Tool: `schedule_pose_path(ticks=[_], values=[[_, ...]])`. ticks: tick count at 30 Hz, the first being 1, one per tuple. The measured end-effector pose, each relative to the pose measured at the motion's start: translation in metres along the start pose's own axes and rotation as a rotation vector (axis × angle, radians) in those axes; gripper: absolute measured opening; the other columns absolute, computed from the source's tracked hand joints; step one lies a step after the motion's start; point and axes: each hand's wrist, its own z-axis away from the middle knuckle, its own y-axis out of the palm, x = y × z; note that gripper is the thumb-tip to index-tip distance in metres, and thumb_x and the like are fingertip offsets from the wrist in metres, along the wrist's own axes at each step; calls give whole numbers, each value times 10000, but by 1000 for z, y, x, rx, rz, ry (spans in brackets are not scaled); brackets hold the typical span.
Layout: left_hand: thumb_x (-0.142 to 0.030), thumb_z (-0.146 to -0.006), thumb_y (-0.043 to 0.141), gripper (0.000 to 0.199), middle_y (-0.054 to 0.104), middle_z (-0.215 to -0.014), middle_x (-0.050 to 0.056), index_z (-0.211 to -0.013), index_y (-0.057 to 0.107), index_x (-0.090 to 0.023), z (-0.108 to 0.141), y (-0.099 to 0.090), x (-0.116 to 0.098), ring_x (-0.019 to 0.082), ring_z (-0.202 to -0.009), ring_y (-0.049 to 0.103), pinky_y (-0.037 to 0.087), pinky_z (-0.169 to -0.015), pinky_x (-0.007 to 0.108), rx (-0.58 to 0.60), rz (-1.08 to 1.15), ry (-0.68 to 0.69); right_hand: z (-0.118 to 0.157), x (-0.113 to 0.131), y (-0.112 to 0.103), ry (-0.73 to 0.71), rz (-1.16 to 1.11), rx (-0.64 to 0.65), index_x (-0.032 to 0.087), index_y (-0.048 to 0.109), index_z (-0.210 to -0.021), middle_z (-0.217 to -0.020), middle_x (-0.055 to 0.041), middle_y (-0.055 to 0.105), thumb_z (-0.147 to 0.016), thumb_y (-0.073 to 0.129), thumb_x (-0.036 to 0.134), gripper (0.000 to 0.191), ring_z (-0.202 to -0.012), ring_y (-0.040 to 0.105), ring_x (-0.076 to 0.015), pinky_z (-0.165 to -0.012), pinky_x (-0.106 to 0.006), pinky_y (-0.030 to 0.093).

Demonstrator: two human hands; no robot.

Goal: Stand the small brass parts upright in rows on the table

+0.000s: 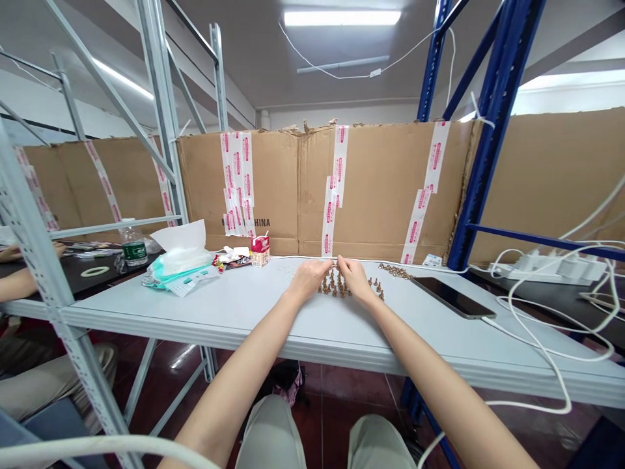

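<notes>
My left hand (307, 279) and right hand (354, 280) met at the fingertips (340, 263) near the frame's centre, though I could not tell if they clamped anything, while the small brown moulded pieces (333, 285) stood just below them in a sideways band, reaching farther past my right hand.

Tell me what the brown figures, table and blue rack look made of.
The figures look like matte brown moulded plastic, though too small to be sure. The table seems painted metal: smooth pale-grey top, folded edge. The rack looks like blue-painted steel, with punched holes along its upright.
</notes>
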Motion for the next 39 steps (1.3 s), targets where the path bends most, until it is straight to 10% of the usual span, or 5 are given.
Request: schedule_pose_path(ticks=[39], values=[[-452, -902, 253, 383, 604, -732, 37, -1051, 469, -173, 0, -4, -4, 156, -692, 571, 373, -628, 235, 79, 2, -68, 2, -3, 2, -18, 71, 46, 179, 419, -529, -487, 8, 408, -842, 241, 488, 475, -490, 343, -113, -500, -227, 240]])
